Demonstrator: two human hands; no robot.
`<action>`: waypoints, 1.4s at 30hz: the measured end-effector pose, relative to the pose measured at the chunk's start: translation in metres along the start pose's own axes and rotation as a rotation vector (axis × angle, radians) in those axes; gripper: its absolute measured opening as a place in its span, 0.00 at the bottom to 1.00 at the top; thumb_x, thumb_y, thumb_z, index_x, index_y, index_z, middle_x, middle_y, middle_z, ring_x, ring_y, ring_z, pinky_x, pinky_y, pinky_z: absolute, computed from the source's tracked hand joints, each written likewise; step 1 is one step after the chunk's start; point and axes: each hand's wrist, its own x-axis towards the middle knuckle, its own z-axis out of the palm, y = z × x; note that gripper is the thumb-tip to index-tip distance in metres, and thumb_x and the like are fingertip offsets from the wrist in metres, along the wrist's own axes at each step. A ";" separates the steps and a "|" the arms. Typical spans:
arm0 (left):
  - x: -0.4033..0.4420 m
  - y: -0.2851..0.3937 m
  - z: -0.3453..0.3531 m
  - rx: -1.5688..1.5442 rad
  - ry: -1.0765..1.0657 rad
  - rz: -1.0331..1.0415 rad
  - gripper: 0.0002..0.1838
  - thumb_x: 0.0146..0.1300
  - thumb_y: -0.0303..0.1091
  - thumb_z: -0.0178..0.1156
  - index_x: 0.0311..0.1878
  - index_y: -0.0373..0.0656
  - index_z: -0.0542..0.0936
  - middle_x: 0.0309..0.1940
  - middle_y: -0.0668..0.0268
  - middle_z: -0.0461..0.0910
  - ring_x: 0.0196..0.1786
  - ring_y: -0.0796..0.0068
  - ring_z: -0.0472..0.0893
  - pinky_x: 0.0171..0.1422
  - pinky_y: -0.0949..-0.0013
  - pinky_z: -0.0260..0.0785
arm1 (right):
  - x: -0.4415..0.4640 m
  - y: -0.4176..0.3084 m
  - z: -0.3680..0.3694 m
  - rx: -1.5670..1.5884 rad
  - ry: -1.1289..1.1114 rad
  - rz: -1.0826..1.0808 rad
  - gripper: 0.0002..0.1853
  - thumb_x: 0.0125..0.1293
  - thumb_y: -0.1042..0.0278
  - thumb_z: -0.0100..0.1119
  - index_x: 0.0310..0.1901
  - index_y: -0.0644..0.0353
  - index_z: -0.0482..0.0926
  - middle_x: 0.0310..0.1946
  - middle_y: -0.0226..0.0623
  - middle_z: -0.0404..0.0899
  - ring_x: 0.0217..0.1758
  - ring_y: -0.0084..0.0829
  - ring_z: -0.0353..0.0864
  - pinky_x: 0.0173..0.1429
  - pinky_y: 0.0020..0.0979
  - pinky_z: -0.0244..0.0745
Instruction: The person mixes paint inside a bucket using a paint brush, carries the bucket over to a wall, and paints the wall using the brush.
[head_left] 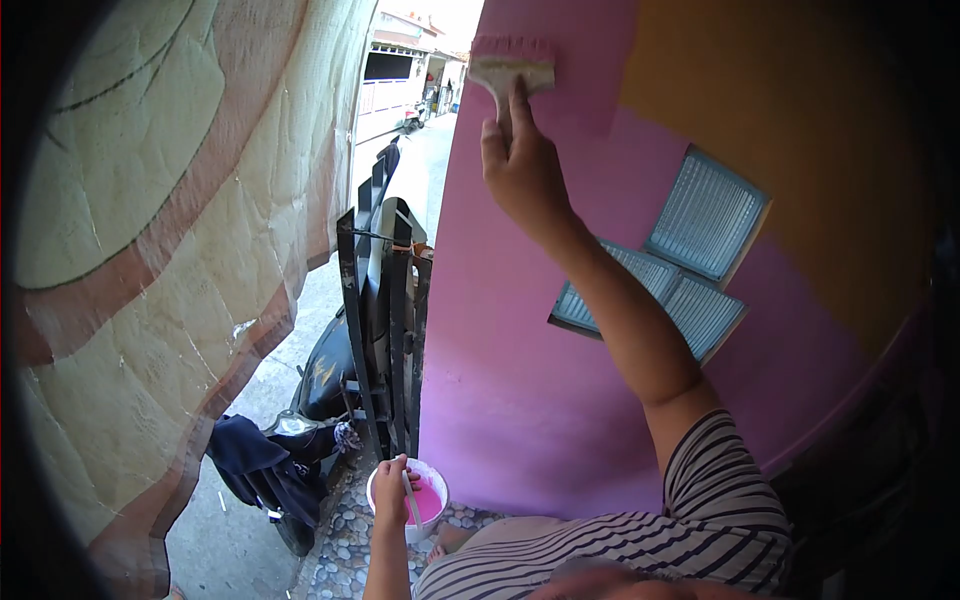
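My right hand is raised high, closed on the handle of a wide flat brush. The brush's bristles lie against the pink wall near its upper left edge, where the paint looks darker. Low in the view, my left hand is closed at the rim of a white bucket, with a pale strip, probably its handle, passing by the fingers. Bright pink paint shows inside the bucket.
Glass blocks are set in the wall, whose upper right is orange-brown. A black metal gate and a motorcycle stand left of the wall. A large patterned sheet hangs at the left. Pebbled floor lies below.
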 end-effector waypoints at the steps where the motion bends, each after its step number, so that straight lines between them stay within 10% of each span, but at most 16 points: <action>1: -0.001 0.001 0.001 0.001 0.005 0.002 0.15 0.67 0.42 0.58 0.41 0.39 0.71 0.25 0.61 0.77 0.24 0.72 0.78 0.27 0.71 0.73 | 0.027 -0.003 -0.002 -0.023 0.043 -0.005 0.32 0.73 0.62 0.44 0.73 0.68 0.51 0.24 0.48 0.80 0.24 0.36 0.83 0.31 0.34 0.79; 9: 0.000 0.004 0.004 0.024 -0.027 0.014 0.13 0.66 0.41 0.58 0.40 0.40 0.70 0.29 0.62 0.74 0.29 0.70 0.79 0.30 0.66 0.73 | -0.012 0.024 0.049 -0.076 0.076 -0.003 0.34 0.73 0.63 0.44 0.74 0.68 0.45 0.19 0.46 0.77 0.22 0.43 0.82 0.31 0.40 0.78; 14: 0.006 0.001 -0.006 -0.018 -0.005 0.052 0.15 0.66 0.41 0.59 0.42 0.38 0.72 0.26 0.61 0.77 0.24 0.72 0.78 0.26 0.70 0.73 | -0.075 0.033 0.047 -0.111 0.106 -0.214 0.35 0.73 0.66 0.43 0.75 0.69 0.40 0.35 0.63 0.80 0.36 0.49 0.85 0.45 0.41 0.79; 20: 0.013 0.000 -0.008 -0.014 -0.003 0.032 0.14 0.66 0.41 0.59 0.41 0.39 0.71 0.24 0.60 0.77 0.22 0.70 0.78 0.25 0.69 0.73 | 0.044 -0.015 -0.062 0.048 0.044 0.062 0.33 0.72 0.62 0.47 0.72 0.69 0.52 0.35 0.60 0.81 0.32 0.47 0.85 0.39 0.41 0.81; 22: 0.015 -0.003 -0.008 -0.023 0.015 0.018 0.15 0.67 0.42 0.59 0.40 0.39 0.71 0.23 0.60 0.77 0.22 0.70 0.78 0.25 0.68 0.73 | 0.109 0.000 -0.082 -0.035 0.279 -0.191 0.33 0.71 0.61 0.47 0.71 0.70 0.53 0.31 0.57 0.81 0.30 0.49 0.84 0.39 0.44 0.80; 24: 0.013 0.000 -0.007 -0.037 0.014 0.023 0.15 0.67 0.41 0.59 0.40 0.39 0.71 0.23 0.60 0.77 0.22 0.70 0.78 0.25 0.68 0.73 | 0.139 -0.046 -0.120 -0.194 0.267 -0.001 0.31 0.70 0.68 0.45 0.73 0.62 0.54 0.21 0.38 0.78 0.13 0.29 0.71 0.19 0.34 0.69; 30: 0.009 0.001 -0.015 -0.051 0.060 0.045 0.14 0.66 0.41 0.58 0.40 0.39 0.70 0.24 0.61 0.76 0.21 0.71 0.77 0.23 0.70 0.72 | 0.215 -0.002 -0.131 -0.270 0.321 -0.388 0.20 0.70 0.66 0.52 0.59 0.67 0.70 0.31 0.49 0.83 0.24 0.32 0.82 0.26 0.33 0.78; 33: 0.013 -0.001 -0.018 -0.057 0.059 0.041 0.13 0.67 0.41 0.58 0.40 0.40 0.70 0.24 0.62 0.75 0.21 0.72 0.77 0.23 0.71 0.72 | 0.173 0.037 -0.094 -0.296 0.218 -0.160 0.34 0.72 0.59 0.47 0.75 0.62 0.50 0.21 0.39 0.76 0.21 0.27 0.79 0.28 0.32 0.77; 35: 0.010 0.002 -0.016 -0.051 0.046 0.028 0.13 0.67 0.41 0.58 0.40 0.40 0.70 0.24 0.62 0.75 0.21 0.72 0.77 0.23 0.71 0.72 | 0.098 0.034 -0.067 -0.183 0.192 -0.072 0.32 0.72 0.62 0.45 0.72 0.68 0.51 0.27 0.55 0.81 0.29 0.49 0.84 0.37 0.45 0.80; 42: 0.006 0.013 -0.008 -0.006 0.024 0.019 0.14 0.67 0.41 0.58 0.42 0.39 0.71 0.24 0.61 0.76 0.21 0.73 0.77 0.25 0.72 0.72 | -0.108 0.044 0.002 0.080 -0.003 0.072 0.33 0.75 0.64 0.42 0.75 0.64 0.44 0.26 0.50 0.79 0.28 0.36 0.86 0.34 0.34 0.82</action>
